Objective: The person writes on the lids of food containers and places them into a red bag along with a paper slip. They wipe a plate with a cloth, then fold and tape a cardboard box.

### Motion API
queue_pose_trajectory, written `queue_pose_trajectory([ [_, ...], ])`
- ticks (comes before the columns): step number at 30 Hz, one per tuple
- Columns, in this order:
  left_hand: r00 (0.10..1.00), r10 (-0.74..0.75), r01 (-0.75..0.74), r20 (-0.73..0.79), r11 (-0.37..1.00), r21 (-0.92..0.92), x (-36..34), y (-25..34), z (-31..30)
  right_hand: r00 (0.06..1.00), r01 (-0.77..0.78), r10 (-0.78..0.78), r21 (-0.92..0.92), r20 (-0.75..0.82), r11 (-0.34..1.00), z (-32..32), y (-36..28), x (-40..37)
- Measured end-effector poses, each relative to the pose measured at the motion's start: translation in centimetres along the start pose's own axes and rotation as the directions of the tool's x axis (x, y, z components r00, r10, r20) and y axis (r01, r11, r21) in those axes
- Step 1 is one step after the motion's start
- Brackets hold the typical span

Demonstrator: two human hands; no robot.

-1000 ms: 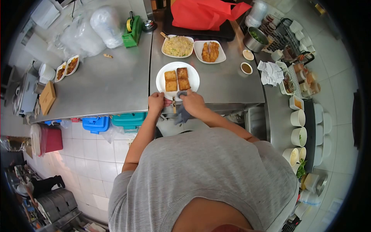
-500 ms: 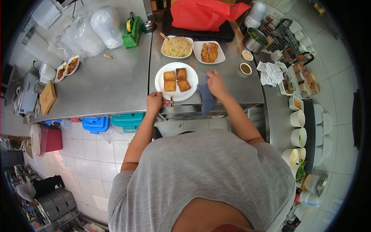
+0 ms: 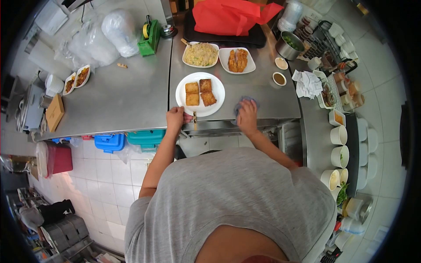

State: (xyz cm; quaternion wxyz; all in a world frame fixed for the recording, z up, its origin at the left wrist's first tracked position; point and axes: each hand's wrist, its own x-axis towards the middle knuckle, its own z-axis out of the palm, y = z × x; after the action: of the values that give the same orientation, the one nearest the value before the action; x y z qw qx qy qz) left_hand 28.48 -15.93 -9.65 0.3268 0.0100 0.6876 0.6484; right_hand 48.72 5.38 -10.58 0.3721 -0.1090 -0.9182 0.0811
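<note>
Holding a bunched cloth on the counter, right hand beside a plate of four browned squares, paired columns pointing away from the person, left hand at near rim, grip unclear.

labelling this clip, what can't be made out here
Head view: part of the grey-blue cloth, covered by the right hand.
Head view: far side of the red bag, cut by the top edge.
Head view: any print on the paper slips, too small.
Head view: inside of the blue box, hidden by its lid.
</note>
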Motion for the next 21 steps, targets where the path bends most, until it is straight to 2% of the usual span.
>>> queue_pose_trajectory([
  [1,1.0,0.007,-0.007,0.004,1.0,-0.008,0.0,0.1,0.0,0.998,0.048,-0.048,0.002,0.049,0.999,-0.2,-0.9,-0.1],
  [4,1.0,0.013,-0.013,0.005,1.0,-0.01,-0.5,0.1,0.0,0.991,-0.099,0.096,0.032,0.09,0.995,-0.2,-1.9,1.5],
  [5,1.0,0.013,-0.013,0.001,1.0,-0.006,-0.5,0.2,0.0,0.989,-0.097,0.086,0.089,0.123,0.991,0.1,-1.8,1.8],
  [7,1.0,0.018,-0.018,-0.003,1.0,0.0,-0.3,0.3,0.2,0.981,-0.09,0.053,0.195,0.185,0.977,0.5,-1.4,2.6],
  [10,1.0,0.019,-0.019,-0.006,1.0,0.004,-0.3,0.1,0.2,0.971,0.025,-0.103,0.338,0.216,0.941,1.5,-2.1,3.2],
  [13,1.0,0.026,-0.026,-0.005,1.0,-0.003,-0.2,0.0,0.0,0.97,0.119,-0.143,0.131,0.194,0.984,1.8,-3.4,3.4],
  [19,1.0,0.018,-0.018,-0.001,1.0,0.01,-0.2,-0.1,0.1,0.948,0.12,-0.146,0.108,0.283,0.987,2.3,-5.7,4.1],
  [21,1.0,0.014,-0.014,-0.002,1.0,0.011,-0.1,-0.1,0.1,0.949,0.138,-0.167,0.126,0.269,0.982,2.7,-6.1,4.3],
])
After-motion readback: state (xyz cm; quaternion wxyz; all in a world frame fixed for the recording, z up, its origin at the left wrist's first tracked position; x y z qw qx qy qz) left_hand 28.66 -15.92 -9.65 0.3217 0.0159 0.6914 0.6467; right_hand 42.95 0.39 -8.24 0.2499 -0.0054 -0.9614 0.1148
